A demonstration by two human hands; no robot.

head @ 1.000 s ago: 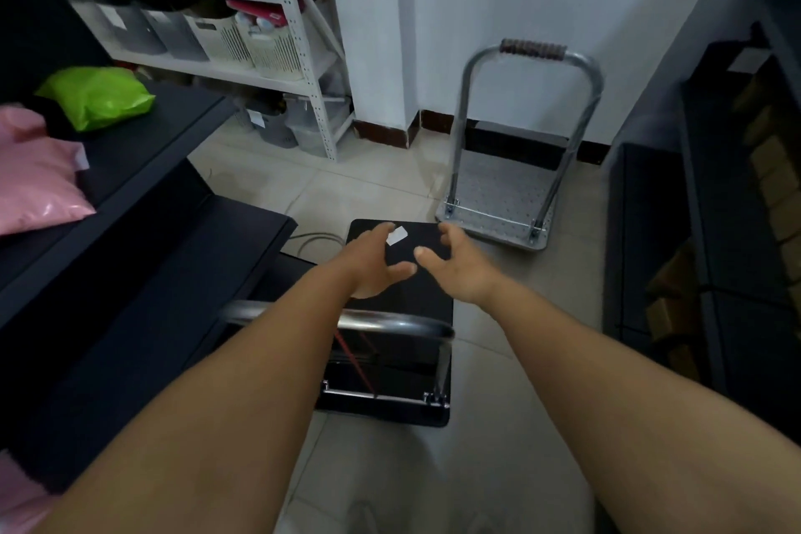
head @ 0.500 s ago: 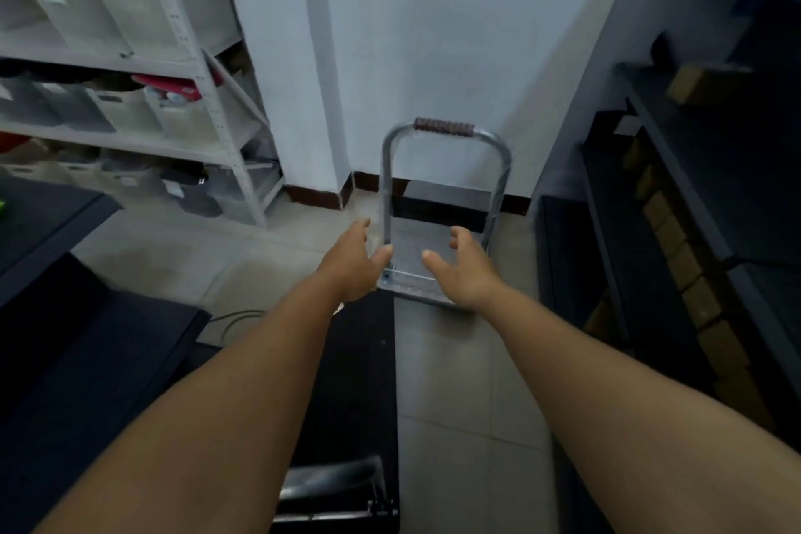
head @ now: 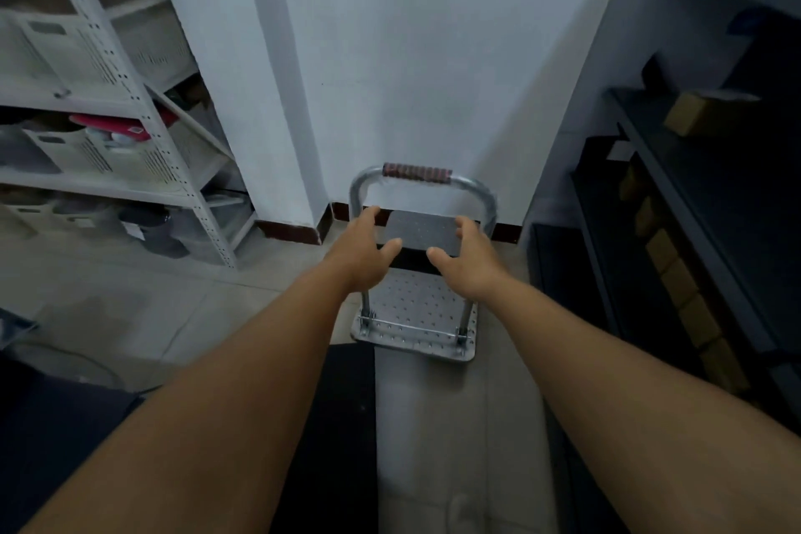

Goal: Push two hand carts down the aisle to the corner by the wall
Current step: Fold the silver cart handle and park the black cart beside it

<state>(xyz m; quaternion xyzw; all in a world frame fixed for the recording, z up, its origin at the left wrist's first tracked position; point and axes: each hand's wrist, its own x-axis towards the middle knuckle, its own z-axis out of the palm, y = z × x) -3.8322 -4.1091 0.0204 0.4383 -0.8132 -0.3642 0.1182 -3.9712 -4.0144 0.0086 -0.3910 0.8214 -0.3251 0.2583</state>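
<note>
Our fingers [head: 372, 215] are spread wide on both hands, holding nothing: the left hand [head: 362, 256] and right hand [head: 470, 262] reach toward the silver cart [head: 418, 317], which stands near the wall [head: 411, 56] ahead. We judge both hands should close evenly on its handle [head: 417, 173], then push straight between the 2 shelves. The black cart [head: 333, 425] sits below our arms.

The silver cart [head: 416, 317] had a dotted grey deck and a reddish-brown banded grip [head: 417, 172]. Behind it the wall [head: 411, 56] was white; beside it lay a black platform [head: 333, 425].
</note>
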